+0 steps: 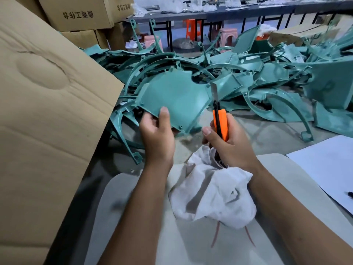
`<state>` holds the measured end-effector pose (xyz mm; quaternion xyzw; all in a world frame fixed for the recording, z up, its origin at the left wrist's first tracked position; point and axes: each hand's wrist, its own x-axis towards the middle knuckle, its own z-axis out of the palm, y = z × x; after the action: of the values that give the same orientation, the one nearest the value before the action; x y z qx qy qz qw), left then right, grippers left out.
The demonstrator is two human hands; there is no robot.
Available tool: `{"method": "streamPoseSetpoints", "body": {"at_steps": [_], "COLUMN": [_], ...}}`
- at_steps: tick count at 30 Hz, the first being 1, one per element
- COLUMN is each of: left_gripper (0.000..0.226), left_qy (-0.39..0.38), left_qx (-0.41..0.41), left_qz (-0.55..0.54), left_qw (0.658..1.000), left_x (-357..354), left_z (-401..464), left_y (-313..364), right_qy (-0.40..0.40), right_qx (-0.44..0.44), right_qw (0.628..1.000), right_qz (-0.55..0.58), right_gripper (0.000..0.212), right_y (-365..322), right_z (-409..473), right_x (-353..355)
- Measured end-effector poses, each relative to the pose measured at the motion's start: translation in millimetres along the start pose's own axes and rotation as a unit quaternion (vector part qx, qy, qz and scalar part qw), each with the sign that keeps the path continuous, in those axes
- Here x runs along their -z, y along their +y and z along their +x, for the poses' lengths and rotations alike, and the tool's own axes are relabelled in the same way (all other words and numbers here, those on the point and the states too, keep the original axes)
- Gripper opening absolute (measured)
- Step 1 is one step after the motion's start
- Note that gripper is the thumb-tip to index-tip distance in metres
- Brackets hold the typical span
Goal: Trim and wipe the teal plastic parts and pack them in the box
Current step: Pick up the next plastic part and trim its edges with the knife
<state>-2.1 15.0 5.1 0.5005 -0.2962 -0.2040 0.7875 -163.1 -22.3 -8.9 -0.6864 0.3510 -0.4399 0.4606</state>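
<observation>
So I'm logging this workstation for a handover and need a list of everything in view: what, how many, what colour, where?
teal panel: one, teal, held up at centre
utility knife: one, orange handle, blade up beside the panel's right edge
rag: one, white, on the lap, bunched under the right hand
teal parts pile: too many to count, teal, on the floor ahead
cardboard box: one large, brown, at left
stacked cartons: several, brown, far left
stools: a few, orange and pink, under the far table
white sheet: one, right
left hand: grips panel
right hand: grips knife
</observation>
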Motion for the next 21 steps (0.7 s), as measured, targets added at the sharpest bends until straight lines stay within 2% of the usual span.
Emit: {"method": "streamPoseSetpoints", "body": {"at_steps": [2,4,7,9,11,15,21], "left_gripper": [0.007,0.01,0.008,0.012,0.019,0.017,0.024], "left_qy": [0.066,0.094,0.069,0.041,0.018,0.027,0.061], "left_qx": [-0.019,-0.001,0.114,0.201,0.247,0.259,0.288], "left_qz": [0.009,-0.024,-0.054,-0.058,-0.076,-0.126,-0.175], "left_qw": [0.998,0.995,0.99,0.977,0.966,0.957,0.94], "left_x": [5,9,9,7,4,5,3], "left_z": [12,24,24,10,2,5,4], "left_y": [6,8,-3,-14,-20,-17,-9], "right_qy": [0.015,0.029,0.001,-0.036,-0.064,-0.07,-0.097], "right_qx": [0.043,0.105,0.137,0.12,0.103,0.103,0.125], "right_qw": [0.996,0.985,0.971,0.961,0.95,0.929,0.934], "right_qz": [-0.074,-0.135,-0.196,-0.248,-0.289,-0.348,-0.322], "right_gripper": [0.021,0.023,0.023,0.027,0.029,0.033,0.035], "right_y": [0,0,-1,0,1,0,-5], "right_z": [-1,-3,-5,-4,-2,-2,-3], "right_x": [0,1,-2,-4,-4,-6,-1]}}
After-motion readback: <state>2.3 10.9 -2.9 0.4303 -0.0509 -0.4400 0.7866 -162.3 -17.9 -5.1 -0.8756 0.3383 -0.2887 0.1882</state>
